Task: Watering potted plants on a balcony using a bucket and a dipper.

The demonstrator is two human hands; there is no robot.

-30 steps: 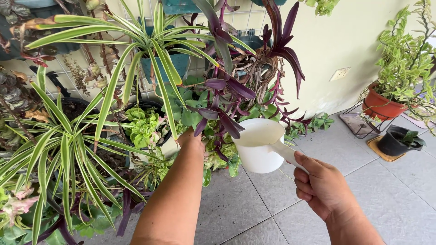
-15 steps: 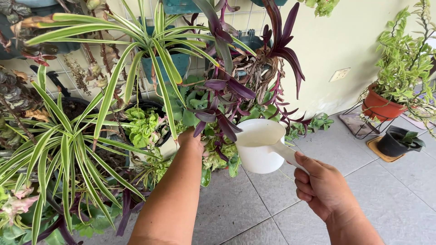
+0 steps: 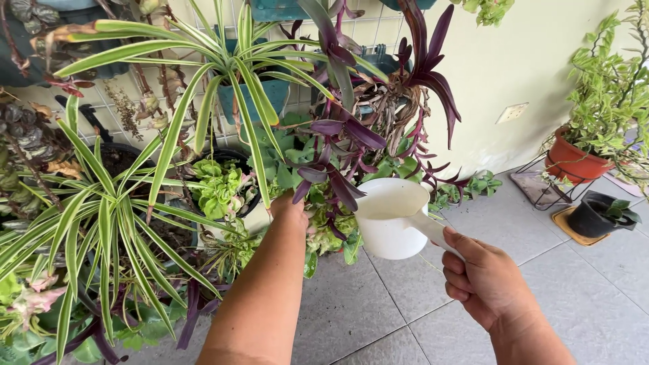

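My right hand [image 3: 481, 278] grips the handle of a white plastic water scoop [image 3: 391, 216], held level over the floor tiles next to the plants. My left hand [image 3: 289, 206] reaches forward into the foliage, its fingers hidden among purple trailing leaves [image 3: 338, 159] and pale green leaves [image 3: 324, 236]. I cannot see whether it grips anything. A black pot with a light green leafy plant [image 3: 218, 186] stands just left of that hand.
Striped spider plants [image 3: 101, 223] fill the left side. Teal hanging pots [image 3: 270, 94] hang on a wire grid on the wall. At right are an orange potted plant on a wire stand [image 3: 574, 161] and a black pot on a saucer [image 3: 595, 215]. Grey tiled floor [image 3: 581, 284].
The view has shifted slightly down and right. Both hands and the scoop stay in nearly the same place.
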